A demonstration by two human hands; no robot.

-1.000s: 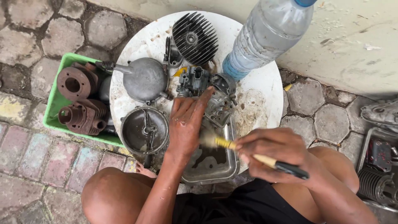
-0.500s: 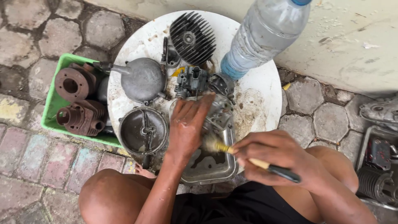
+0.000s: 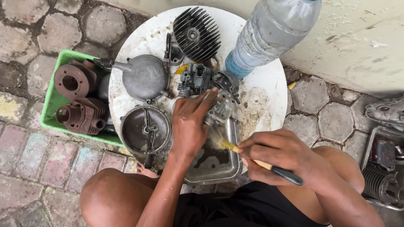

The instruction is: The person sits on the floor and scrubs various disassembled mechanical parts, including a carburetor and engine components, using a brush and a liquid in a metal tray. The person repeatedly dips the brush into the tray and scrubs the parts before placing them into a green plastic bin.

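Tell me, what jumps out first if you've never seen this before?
The two hands in the middle: the left hand grips a small metal engine part over a metal tray, while the right hand scrubs it with a brush. Behind them, a big plastic bottle stands on the round white board.

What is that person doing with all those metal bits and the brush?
A person squats over a round white tray of engine parts. The left hand holds a small carburetor above a metal pan, while the right hand scrubs it with a paintbrush. A plastic bottle stands nearby, and rusty cylinders sit in a green bin.
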